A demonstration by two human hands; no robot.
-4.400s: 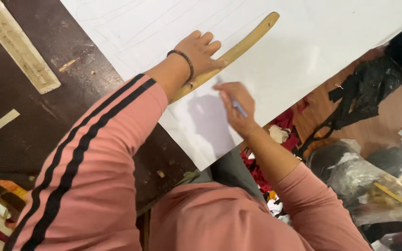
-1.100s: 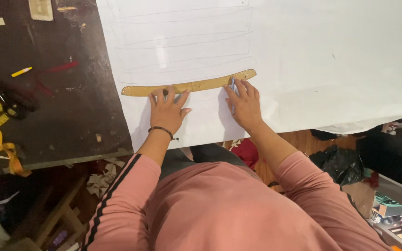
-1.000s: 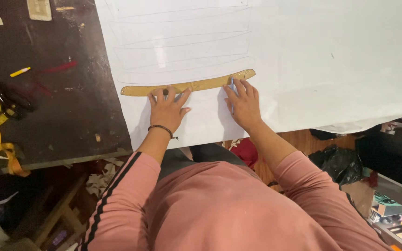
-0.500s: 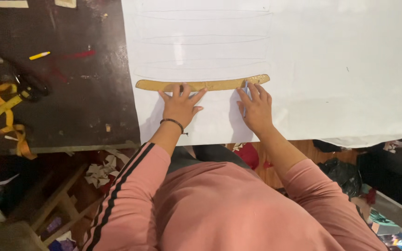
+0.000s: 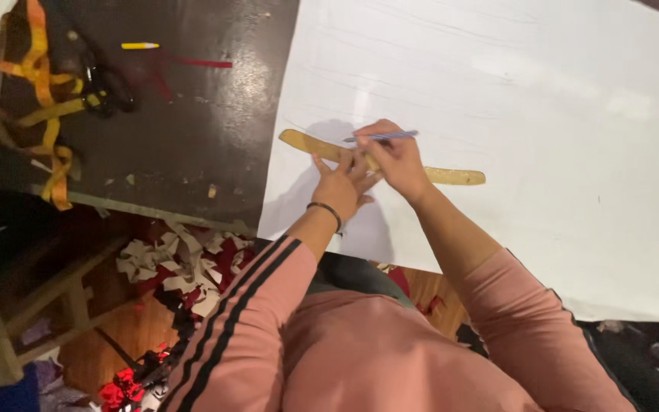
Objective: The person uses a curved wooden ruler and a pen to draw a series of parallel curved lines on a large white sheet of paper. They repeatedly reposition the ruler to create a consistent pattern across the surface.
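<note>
A person's left hand (image 5: pixel 342 185) presses flat, fingers spread, on a curved yellow wooden ruler (image 5: pixel 451 175) atop large white paper (image 5: pixel 543 114), while the right hand (image 5: pixel 397 159) grips a blue pen (image 5: pixel 387 136)

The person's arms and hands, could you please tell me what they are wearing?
Both arms are in long dusty-pink sleeves. The left sleeve carries dark stripes running along its length; the right sleeve shows a thin dark line near the shoulder. The left hand is bare, with a dark band around the wrist. The right hand is bare too, with no visible ring or watch.
</note>
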